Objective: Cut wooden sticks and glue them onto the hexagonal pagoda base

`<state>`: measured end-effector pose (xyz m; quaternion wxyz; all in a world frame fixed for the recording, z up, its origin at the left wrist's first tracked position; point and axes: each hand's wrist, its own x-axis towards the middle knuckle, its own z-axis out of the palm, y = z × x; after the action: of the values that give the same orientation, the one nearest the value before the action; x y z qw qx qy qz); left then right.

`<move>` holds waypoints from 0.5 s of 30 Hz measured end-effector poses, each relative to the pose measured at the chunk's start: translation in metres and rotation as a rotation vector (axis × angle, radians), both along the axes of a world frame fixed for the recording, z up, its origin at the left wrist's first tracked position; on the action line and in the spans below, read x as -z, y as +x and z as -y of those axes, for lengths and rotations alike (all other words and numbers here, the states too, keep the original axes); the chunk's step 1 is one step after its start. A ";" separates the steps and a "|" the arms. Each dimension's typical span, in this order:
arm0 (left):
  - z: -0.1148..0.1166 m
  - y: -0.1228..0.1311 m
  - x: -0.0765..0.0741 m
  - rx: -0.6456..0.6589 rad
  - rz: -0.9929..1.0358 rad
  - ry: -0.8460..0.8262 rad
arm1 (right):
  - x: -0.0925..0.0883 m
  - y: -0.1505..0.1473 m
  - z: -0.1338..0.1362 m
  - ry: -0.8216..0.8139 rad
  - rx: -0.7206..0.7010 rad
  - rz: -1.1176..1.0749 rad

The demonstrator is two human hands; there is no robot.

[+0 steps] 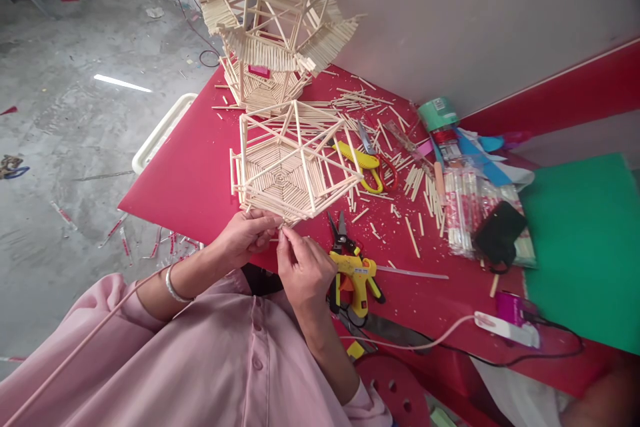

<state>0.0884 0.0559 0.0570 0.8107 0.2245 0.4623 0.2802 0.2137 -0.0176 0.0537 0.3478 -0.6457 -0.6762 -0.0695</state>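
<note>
Holding hexagonal stick frame by near rim w/ L hand, thumb on top, fingers curled under, nearly closed. Pinching w/ R hand at same rim, just beside L fingertips, thumb & index drawn tight together, prob. on a tiny stick end, tho too small to be sure. Held over near edge of red tabletop. Built w/ concentric sticks packed flat across the floor, open struts round the sides.

Wearing silver bracelet on L wrist, plus pink buttoned shirt.

Directly beyond frame: tiered pagoda model w/ slatted roofs. Just R of frame: yellow-handled scissors, next to red-handled scissors. Scattered all about there: loose sticks, many cut short.

Nr R hand: yellow glue gun, w/ glue stick out the back; touching it, black snips, jaws apart, pointing away.

Farther R: plastic-bagged sticks w/ black pouch on top, green tape roll behind, green sheet beside. Closer in: white plug-in device w/ pink cable, touching purple box.

Down L on concrete floor: red-&-white wrappers.
</note>
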 end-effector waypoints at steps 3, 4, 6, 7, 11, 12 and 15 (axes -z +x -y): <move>0.000 0.001 -0.001 -0.001 0.004 0.004 | 0.000 0.000 0.000 0.005 0.004 0.002; 0.000 0.001 -0.002 -0.004 0.006 0.007 | 0.000 0.000 0.000 0.003 0.007 -0.001; 0.000 0.000 -0.003 -0.005 0.013 0.016 | 0.000 0.000 0.001 -0.009 0.005 -0.014; 0.000 0.000 -0.003 -0.007 0.015 0.021 | -0.001 0.000 0.002 -0.015 0.002 -0.023; 0.003 -0.004 -0.004 -0.026 -0.010 0.009 | -0.005 0.001 0.006 -0.032 -0.016 -0.066; 0.005 -0.006 -0.004 -0.040 -0.025 -0.001 | -0.006 0.002 0.008 -0.036 -0.015 -0.072; 0.009 -0.011 -0.005 -0.076 -0.066 -0.025 | -0.008 0.005 0.015 -0.042 -0.001 -0.076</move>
<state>0.0770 0.0465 0.0616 0.7865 0.2057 0.5006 0.2976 0.2186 -0.0321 0.0615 0.3596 -0.6548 -0.6640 -0.0309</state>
